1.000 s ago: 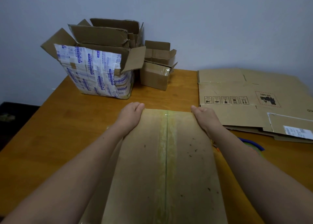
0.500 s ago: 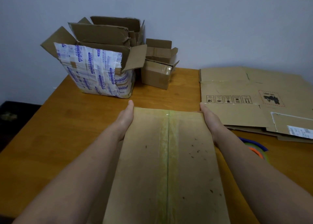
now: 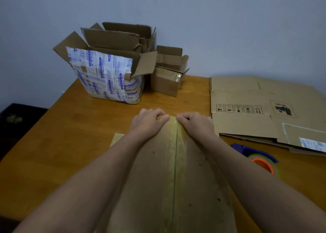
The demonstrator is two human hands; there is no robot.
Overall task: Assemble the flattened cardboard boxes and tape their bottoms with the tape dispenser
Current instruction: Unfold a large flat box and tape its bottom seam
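Plain indoor packing spot: wooden table (image 3: 70, 144), bare grey wall (image 3: 229, 30), reused cardboard boxes (image 3: 109, 81).

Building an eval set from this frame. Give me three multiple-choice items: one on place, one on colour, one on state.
1. Where is the tape dispenser?
A. on the table, right of the box under the hands
B. on top of that box
C. on the floor

2. What colour is the tape roll's core?
A. black
B. white
C. orange

3. What state is that box's seam in?
A. flaps standing open
B. closed and taped along its length
C. closed, no tape

Answers:
1. A: it lies on bare wood beside the right forearm.
2. C: an orange ring shows inside the roll.
3. B: a glossy strip runs to the far edge, where the left hand and right hand grip.
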